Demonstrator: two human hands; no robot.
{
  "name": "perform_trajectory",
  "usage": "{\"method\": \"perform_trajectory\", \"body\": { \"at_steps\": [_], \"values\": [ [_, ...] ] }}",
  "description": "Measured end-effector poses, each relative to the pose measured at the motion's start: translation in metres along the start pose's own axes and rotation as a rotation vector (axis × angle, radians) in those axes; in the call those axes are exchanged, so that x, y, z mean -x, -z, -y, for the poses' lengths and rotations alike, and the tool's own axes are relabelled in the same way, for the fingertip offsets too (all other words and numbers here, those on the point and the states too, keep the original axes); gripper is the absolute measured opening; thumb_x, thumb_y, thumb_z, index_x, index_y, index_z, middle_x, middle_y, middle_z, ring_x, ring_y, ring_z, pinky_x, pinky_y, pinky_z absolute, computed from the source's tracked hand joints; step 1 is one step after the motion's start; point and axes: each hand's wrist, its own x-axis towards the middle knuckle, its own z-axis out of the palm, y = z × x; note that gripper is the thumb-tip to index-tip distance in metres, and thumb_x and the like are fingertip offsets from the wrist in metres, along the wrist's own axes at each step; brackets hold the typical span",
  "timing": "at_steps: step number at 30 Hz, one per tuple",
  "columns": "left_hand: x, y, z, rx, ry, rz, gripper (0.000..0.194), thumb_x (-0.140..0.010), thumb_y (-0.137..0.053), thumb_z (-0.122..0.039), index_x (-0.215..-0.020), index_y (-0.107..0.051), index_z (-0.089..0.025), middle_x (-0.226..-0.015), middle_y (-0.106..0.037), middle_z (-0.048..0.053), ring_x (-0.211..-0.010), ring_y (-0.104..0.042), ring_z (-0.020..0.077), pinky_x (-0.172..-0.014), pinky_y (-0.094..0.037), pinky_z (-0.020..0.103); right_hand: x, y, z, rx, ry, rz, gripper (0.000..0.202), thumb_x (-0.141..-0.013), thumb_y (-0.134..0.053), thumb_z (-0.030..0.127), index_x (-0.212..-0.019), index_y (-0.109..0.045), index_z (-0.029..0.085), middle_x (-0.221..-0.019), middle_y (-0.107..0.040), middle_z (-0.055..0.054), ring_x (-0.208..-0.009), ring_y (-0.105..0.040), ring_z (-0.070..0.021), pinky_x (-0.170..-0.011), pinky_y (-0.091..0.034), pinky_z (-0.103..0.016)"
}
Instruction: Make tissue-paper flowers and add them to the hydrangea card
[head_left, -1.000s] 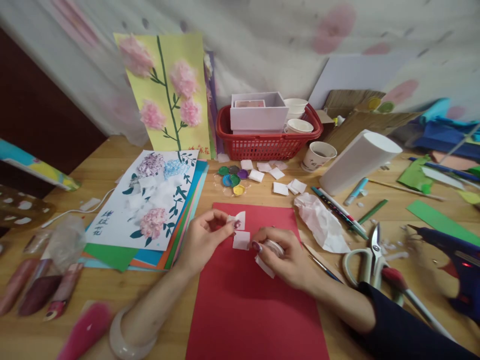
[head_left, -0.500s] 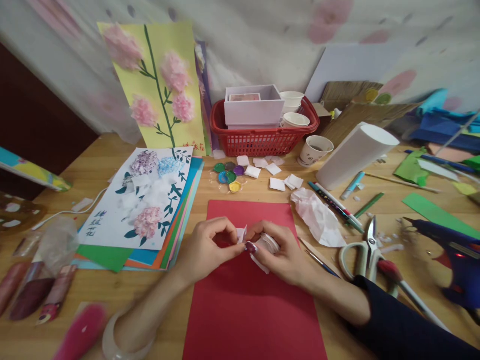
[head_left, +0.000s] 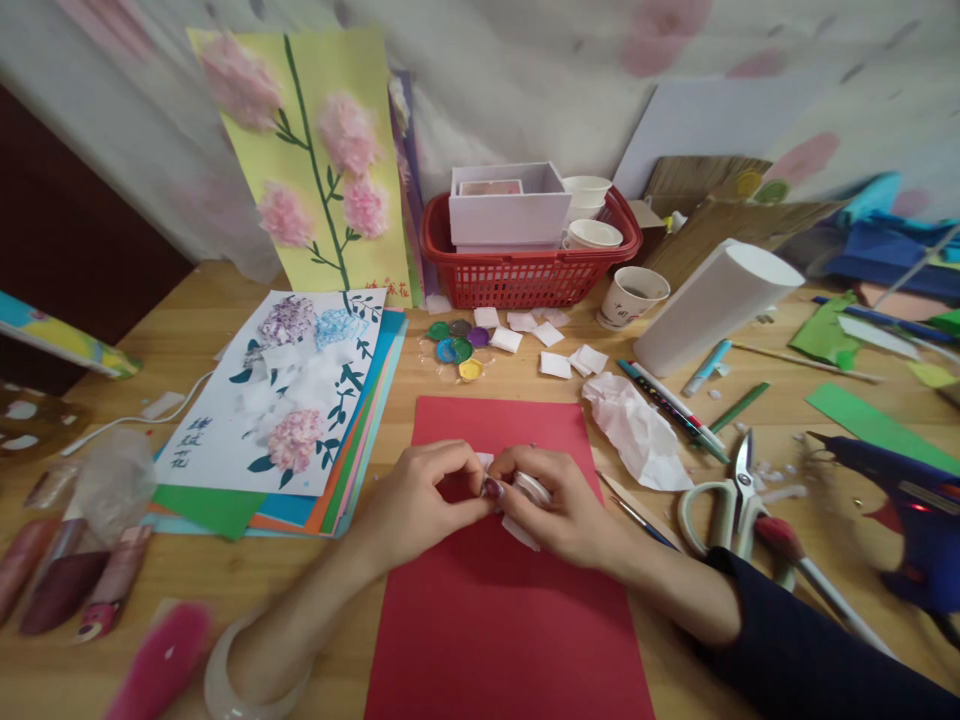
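nearby, scissors (head_left: 741, 490) lie right of the red paper (head_left: 510, 620).

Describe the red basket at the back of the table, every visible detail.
The red basket looks like glossy plastic, with a smooth rim above a lattice of small openings. It stands upright on the wooden table, wider than it is deep, before a patterned cloth. It holds a white open-topped box and, to the box's right, white cups. White paper squares lie in front. Its underside and back wall are mostly hidden.
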Motion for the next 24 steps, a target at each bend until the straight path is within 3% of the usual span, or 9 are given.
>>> {"method": "perform_trajectory", "body": {
  "at_steps": [12, 18, 24],
  "values": [
    [-0.0001, -0.0005, 0.0004, 0.084, 0.091, 0.0, 0.019, -0.077, -0.069, -0.02, -0.067, -0.052, -0.019, -0.069, -0.059, -0.004, -0.066, -0.054, 0.0104, -0.062, -0.041, 0.021, 0.0003, 0.0009, 0.0027, -0.032, -0.063, 0.021, 0.01, -0.085, -0.054, 0.023, -0.081, -0.06, 0.016, -0.07, -0.063, -0.001, -0.059, -0.052, -0.0112, -0.057, -0.042, -0.022],
    [0.0005, -0.0012, 0.0015, 0.09, 0.09, 0.01, 0.02, -0.075, -0.068, -0.014, -0.067, -0.051, -0.019, -0.07, -0.058, -0.004, -0.067, -0.054, 0.0099, -0.065, -0.042, 0.021, 0.0003, 0.0002, 0.0012, -0.021, -0.043, 0.016, 0.017, -0.091, -0.051, 0.026, -0.08, -0.06, 0.017, -0.069, -0.063, -0.001, -0.061, -0.054, -0.0115, -0.059, -0.042, -0.022],
    [0.0028, -0.001, -0.0021, 0.505, 0.198, 0.023, 0.03, -0.074, -0.071, -0.024, -0.086, -0.043, -0.022, -0.081, -0.056, -0.004, -0.073, -0.057, 0.0102, -0.069, -0.048, 0.023, -0.0003, 0.002, 0.0028, -0.064, -0.045, -0.03, 0.014, -0.09, -0.049, 0.023, -0.084, -0.061, 0.016, -0.072, -0.063, -0.002, -0.062, -0.054, -0.0118, -0.058, -0.043, -0.022]
  ]
}}
